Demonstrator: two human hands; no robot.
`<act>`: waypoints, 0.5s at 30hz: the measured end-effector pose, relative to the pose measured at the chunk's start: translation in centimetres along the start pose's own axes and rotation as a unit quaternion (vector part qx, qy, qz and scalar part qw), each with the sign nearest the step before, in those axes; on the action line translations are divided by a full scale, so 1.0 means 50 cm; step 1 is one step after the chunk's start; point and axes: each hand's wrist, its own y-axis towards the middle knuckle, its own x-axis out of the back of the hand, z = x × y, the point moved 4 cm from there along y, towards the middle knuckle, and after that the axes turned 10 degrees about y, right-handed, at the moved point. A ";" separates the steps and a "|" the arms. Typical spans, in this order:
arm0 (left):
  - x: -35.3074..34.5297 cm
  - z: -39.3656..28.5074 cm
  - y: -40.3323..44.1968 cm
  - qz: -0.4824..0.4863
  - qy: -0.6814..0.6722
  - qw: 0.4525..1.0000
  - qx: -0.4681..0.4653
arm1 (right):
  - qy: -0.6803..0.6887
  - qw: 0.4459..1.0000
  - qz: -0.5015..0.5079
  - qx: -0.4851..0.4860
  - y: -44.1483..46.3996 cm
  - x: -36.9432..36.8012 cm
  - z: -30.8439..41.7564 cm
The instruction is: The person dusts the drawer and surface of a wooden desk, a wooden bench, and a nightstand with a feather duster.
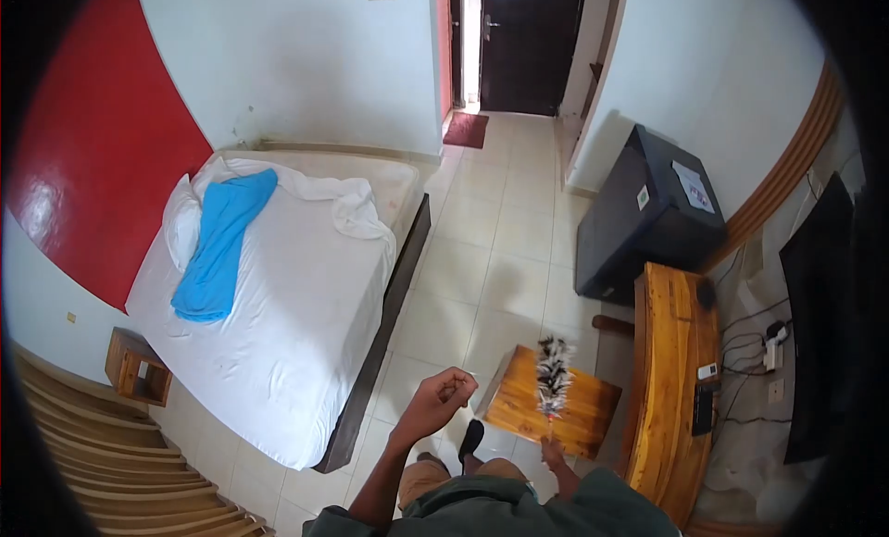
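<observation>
My right hand (553, 455) grips the handle of a feather duster (554, 375) with black, white and grey feathers. The duster points away from me, its feathers over a low wooden stool (518, 400) with a glossy orange-brown top. Whether the feathers touch the wood I cannot tell. Raised in front of my body, my left hand (440, 400) is curled into a loose fist, with nothing visible in it. It hangs above the tiled floor, between the bed and the stool.
A bed (306, 352) with a white sheet and a blue cloth (222, 245) stands left. On the right are a wooden console (662, 389), a dark fridge (648, 213), a wall TV (820, 324) and loose cables. A dark door (531, 46) and red mat (466, 130) lie ahead.
</observation>
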 end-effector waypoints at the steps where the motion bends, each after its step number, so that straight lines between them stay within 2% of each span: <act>1: 0.006 -0.055 0.003 0.016 -0.063 0.998 -0.013 | -0.021 0.998 -0.019 0.051 0.042 -0.034 0.016; 2: 0.008 -0.116 0.003 0.029 -0.102 0.992 -0.067 | -0.044 0.993 -0.037 0.099 0.085 -0.065 0.031; 5: 0.029 -0.257 0.009 0.086 -0.211 0.952 -0.203 | -0.120 0.975 0.029 0.184 0.163 -0.150 0.153; 6: 0.032 -0.322 0.020 0.150 -0.292 0.916 -0.231 | -0.126 0.971 0.047 0.197 0.184 -0.171 0.197; 7: 0.038 -0.371 0.038 0.175 -0.308 0.885 -0.300 | -0.120 0.969 0.060 0.209 0.202 -0.187 0.251; 8: 0.049 -0.421 0.053 0.220 -0.346 0.855 -0.318 | -0.107 0.969 0.073 0.212 0.206 -0.194 0.324; 9: 0.060 -0.459 0.067 0.262 -0.387 0.820 -0.330 | -0.042 0.983 0.125 0.129 0.166 -0.183 0.413; 10: 0.071 -0.481 0.088 0.252 -0.419 0.776 -0.398 | -0.043 0.983 0.141 0.108 0.156 -0.184 0.451; 11: 0.081 -0.499 0.111 0.251 -0.447 0.744 -0.429 | -0.045 0.983 0.155 0.087 0.148 -0.184 0.487; 12: 0.093 -0.516 0.135 0.252 -0.472 0.709 -0.459 | -0.111 0.976 0.128 0.138 0.200 -0.191 0.493; 13: 0.105 -0.533 0.158 0.266 -0.503 0.693 -0.443 | -0.173 0.963 0.095 0.184 0.249 -0.200 0.486; 15: 0.124 -0.565 0.217 0.339 -0.550 0.626 -0.436 | -0.149 0.962 0.015 0.227 0.306 -0.211 0.454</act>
